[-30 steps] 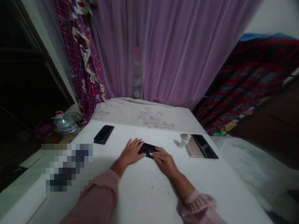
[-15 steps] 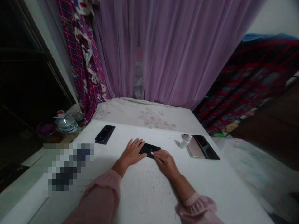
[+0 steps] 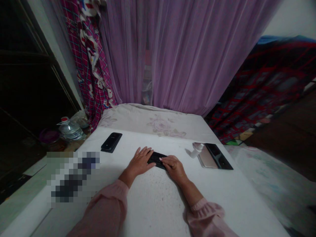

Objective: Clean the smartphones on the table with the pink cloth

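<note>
A flat black object [image 3: 158, 159], shaped like a phone or its back cover, lies on the white table between my hands. My left hand [image 3: 140, 161] rests over its left end, fingers spread, with the thumb along the near edge and the forefinger by the far edge. At the right end, my right hand [image 3: 174, 167] is closed in a pinch, thumb and fingertips pressed together low over the black surface. Whatever the pinch holds, if anything, is too small to make out. The right hand covers part of the object's right end.
A black phone [image 3: 112, 141] lies at the back left of the white-covered table [image 3: 153, 204]. To the right, a small white spray bottle [image 3: 197, 150] stands beside a pinkish-gold panel [image 3: 206, 155] and a glossy black panel [image 3: 219, 156]. A blurred-out patch covers the left side. Purple curtains [image 3: 177, 59] hang behind.
My right hand's pinch has shifted slightly and its wrist has turned a little, covering more of the black object's right end. My left hand stays in place.
</note>
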The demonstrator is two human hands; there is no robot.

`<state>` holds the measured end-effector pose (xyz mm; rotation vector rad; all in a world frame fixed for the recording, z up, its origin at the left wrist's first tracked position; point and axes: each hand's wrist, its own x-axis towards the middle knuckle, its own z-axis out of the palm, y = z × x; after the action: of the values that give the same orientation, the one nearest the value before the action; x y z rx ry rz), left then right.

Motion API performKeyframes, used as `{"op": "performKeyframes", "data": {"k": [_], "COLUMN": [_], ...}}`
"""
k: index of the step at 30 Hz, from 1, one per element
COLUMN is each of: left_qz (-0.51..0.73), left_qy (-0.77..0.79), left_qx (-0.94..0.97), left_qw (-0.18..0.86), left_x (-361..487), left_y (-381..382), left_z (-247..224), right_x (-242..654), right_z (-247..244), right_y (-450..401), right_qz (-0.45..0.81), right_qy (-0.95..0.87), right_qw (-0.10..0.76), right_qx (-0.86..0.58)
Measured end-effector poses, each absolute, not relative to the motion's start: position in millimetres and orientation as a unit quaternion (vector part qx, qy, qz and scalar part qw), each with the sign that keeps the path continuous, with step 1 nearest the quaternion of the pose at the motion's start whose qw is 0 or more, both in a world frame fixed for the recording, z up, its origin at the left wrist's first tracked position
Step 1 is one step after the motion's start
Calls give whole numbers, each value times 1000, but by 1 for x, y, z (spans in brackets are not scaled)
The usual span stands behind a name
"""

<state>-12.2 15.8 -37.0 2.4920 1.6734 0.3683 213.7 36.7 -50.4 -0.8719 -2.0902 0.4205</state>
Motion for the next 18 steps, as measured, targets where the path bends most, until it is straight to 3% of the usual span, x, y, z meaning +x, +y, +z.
{"op": "performKeyframes", "data": {"k": [5, 11, 18], "left_qz": [125, 154, 216], "left_qy": [552, 570, 651], "left_qx": [822, 806, 728], "left_qw": [63, 53, 15], "left_x": [-13, -16, -29], "left_y": [17, 16, 0], "left_z": [-37, -35, -38], "right_x": [217, 227, 229], "right_z": [-45, -42, -40], "right_y": [18, 14, 3], "right_qz": [178, 155, 130], "right_qy": [-823, -740, -769], "right_qw": [424, 492, 444], "right_qx": [-334, -431, -442]}}
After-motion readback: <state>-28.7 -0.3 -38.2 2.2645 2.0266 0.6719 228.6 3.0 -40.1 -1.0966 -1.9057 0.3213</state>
